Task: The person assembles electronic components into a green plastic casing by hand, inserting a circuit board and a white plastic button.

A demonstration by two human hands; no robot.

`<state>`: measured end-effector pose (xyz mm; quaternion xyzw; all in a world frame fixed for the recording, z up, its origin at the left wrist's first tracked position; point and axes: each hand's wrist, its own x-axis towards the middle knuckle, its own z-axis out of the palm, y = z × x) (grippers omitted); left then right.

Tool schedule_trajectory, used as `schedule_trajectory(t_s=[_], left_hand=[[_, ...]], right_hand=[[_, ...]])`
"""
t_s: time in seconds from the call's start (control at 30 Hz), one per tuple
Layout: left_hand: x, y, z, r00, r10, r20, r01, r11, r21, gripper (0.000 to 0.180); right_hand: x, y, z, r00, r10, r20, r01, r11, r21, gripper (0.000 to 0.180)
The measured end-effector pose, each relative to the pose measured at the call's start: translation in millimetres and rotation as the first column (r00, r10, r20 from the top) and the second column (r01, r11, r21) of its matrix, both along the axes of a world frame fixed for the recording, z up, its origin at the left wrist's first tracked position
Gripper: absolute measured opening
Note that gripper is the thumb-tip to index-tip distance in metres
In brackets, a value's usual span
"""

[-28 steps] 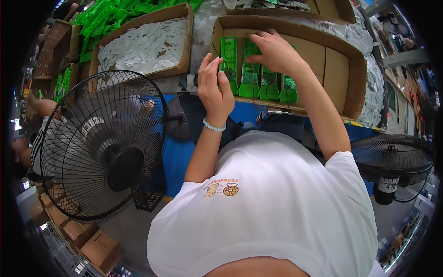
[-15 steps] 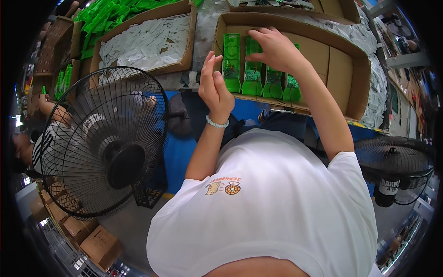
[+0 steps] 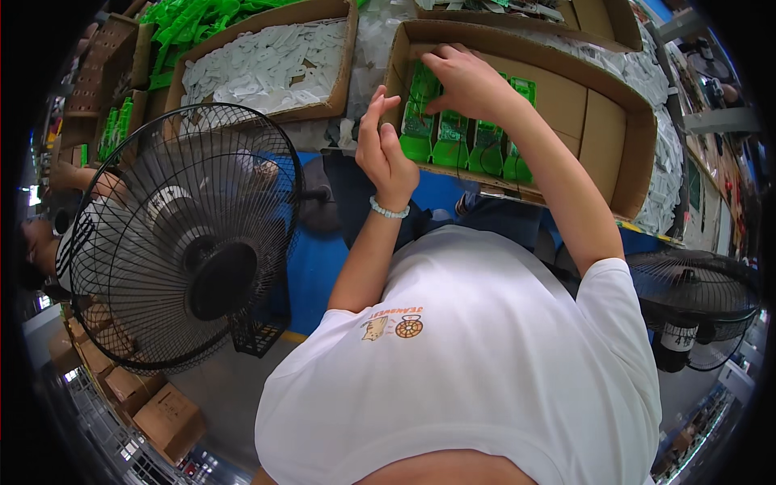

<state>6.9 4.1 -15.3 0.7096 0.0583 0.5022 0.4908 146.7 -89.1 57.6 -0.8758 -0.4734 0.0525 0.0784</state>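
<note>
Several bright green plastic housings with green circuit boards and thin dark wires stand side by side in a shallow cardboard tray (image 3: pixel 602 121). My right hand (image 3: pixel 470 85) reaches over them from the right. Its fingertips and thumb are apart over the leftmost green housing (image 3: pixel 418 121), partly covering it and its neighbour; whether they touch it I cannot make out. Beside the tray's left front corner, my left hand (image 3: pixel 388 153) is raised with fingers stretched out and nothing in it. A pale beaded bracelet (image 3: pixel 389 208) circles that wrist.
A cardboard box of flat whitish plastic pieces (image 3: pixel 263 69) stands to the left, with a heap of green parts (image 3: pixel 202 24) behind it. A large black fan (image 3: pixel 190 242) is at my left, another fan (image 3: pixel 687 299) at my right. A co-worker (image 3: pixel 89 218) sits beyond the left fan.
My right hand has shifted left, from the second green housing to the leftmost one. My left hand stays by the tray's corner. The whole view has moved slightly.
</note>
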Motion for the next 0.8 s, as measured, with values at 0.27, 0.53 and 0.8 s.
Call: schedule_trajectory(t_s=[0.27,0.53,0.8], left_hand=[[0,0,0,1.0,0.008,-0.013,-0.008,1.0,0.022,0.041],[-1,0,0,0.999,-0.013,-0.039,0.014,1.0,0.018,0.038],[-1,1,-2,0.999,-0.01,-0.05,0.011,1.0,0.017,0.035]], right_hand=[[13,-31,8,0.991,-0.127,-0.044,0.132,0.982,0.133,0.079],[5,-55,7,0.98,-0.193,-0.056,0.193,0.981,0.007,0.076],[6,-94,3,0.966,-0.228,-0.124,0.232,0.972,0.023,0.069]])
